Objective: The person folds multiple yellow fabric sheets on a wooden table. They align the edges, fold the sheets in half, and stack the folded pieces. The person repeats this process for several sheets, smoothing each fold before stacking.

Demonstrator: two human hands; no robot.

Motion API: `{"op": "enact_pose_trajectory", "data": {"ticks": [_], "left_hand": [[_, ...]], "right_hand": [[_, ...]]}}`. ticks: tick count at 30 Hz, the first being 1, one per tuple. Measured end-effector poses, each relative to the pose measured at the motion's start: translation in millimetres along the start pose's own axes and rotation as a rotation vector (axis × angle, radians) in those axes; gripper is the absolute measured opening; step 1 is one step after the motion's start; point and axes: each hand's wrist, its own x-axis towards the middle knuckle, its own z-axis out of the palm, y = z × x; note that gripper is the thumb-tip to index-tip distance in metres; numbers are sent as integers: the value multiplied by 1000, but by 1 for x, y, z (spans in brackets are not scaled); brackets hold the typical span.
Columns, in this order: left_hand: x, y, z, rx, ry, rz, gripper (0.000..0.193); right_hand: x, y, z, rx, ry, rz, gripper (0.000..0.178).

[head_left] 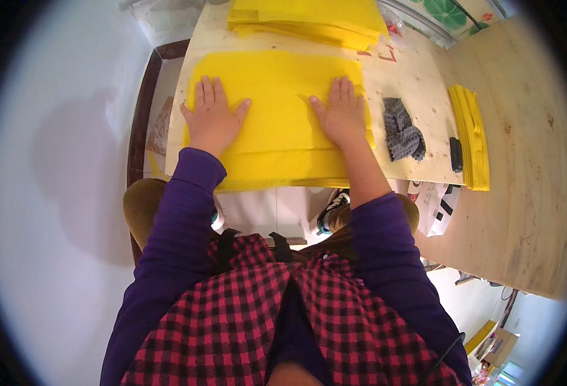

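Observation:
A yellow fabric-like sheet (276,106) lies flat on the wooden table in front of me, its near edge hanging slightly over the front. A crease or fold runs across its near part. My left hand (215,119) presses flat on the left side of the sheet, fingers spread. On the right side, my right hand (344,114) rests palm down with the thumb stretched out. Neither hand grips anything. Whether the sheet is one layer or more, I cannot tell.
Behind it sits a stack of yellow sheets (309,22). Dark grey patterned cloth pieces (402,132) lie on the table (425,83) to the right. Folded yellow strips (471,138) and a small black item (456,154) are beside an upright wooden panel (521,154). A white bag (436,207) hangs below.

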Motion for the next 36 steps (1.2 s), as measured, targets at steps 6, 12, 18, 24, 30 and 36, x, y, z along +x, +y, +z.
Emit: {"op": "enact_pose_trajectory", "data": {"ticks": [6,12,18,24,30,36], "left_hand": [[5,-25,-1,-37,-60,-55,76],[9,-49,-30,61,-106,-111,68],[14,19,-53,108,84,233,63],[-8,99,-7,-108,-81,384,68],[5,1,0,-60,-32,63,73],[2,-27,-1,-51,-63,-108,78]], "right_hand": [[0,15,-3,8,-7,45,85],[-2,12,-4,15,5,63,87],[-4,10,-4,1,38,53,83],[-5,14,-2,15,49,45,84],[-7,15,-1,15,44,66,84],[-9,-4,-12,-84,84,33,85]]}}
